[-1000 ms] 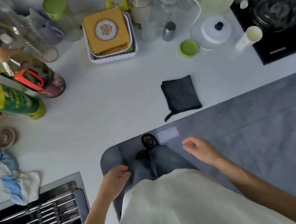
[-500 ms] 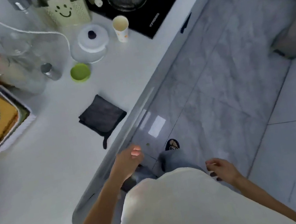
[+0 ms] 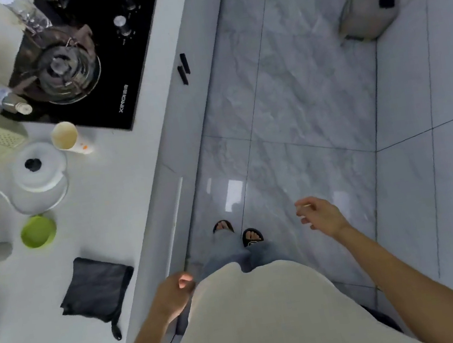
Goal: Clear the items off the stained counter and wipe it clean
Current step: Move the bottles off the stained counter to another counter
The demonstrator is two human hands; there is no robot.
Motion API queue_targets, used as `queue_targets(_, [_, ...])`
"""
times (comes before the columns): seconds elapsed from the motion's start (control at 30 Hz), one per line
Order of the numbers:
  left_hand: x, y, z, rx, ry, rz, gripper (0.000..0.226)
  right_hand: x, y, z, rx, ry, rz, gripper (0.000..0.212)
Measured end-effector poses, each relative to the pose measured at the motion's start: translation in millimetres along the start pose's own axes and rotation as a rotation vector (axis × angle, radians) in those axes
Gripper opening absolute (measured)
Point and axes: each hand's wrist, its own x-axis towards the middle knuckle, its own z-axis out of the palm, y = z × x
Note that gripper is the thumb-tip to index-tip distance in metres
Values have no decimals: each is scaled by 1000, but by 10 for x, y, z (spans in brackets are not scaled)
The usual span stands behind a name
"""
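Clutter covers the counter (image 3: 111, 194): a paper cup (image 3: 64, 135) by the stove, a green lid (image 3: 38, 231), and a dark cloth (image 3: 94, 288) near the front edge. Nothing looks cleared or wiped. Left hand (image 3: 174, 295) loosely curled, right hand (image 3: 321, 216) relaxed open, both empty.

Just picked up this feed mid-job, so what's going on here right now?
A person stands beside the white counter, turned toward the tiled floor. Neither hand holds anything: the left hand hangs loosely curled near the counter edge, and the right hand is out over the floor with relaxed fingers. The folded dark cloth lies untouched on the counter, and the green lid, paper cup and white-lidded glass container are not cleared yet.
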Motion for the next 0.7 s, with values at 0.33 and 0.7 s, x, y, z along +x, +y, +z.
queue_targets(0.33, [853,981,-790,157,-97,-20,22,657,-686,-435,106,82,60,14])
queue_targets(0.7, [1788,3571,-1727,124,-44,252,23,863,-436,-767,88,127,344,21])
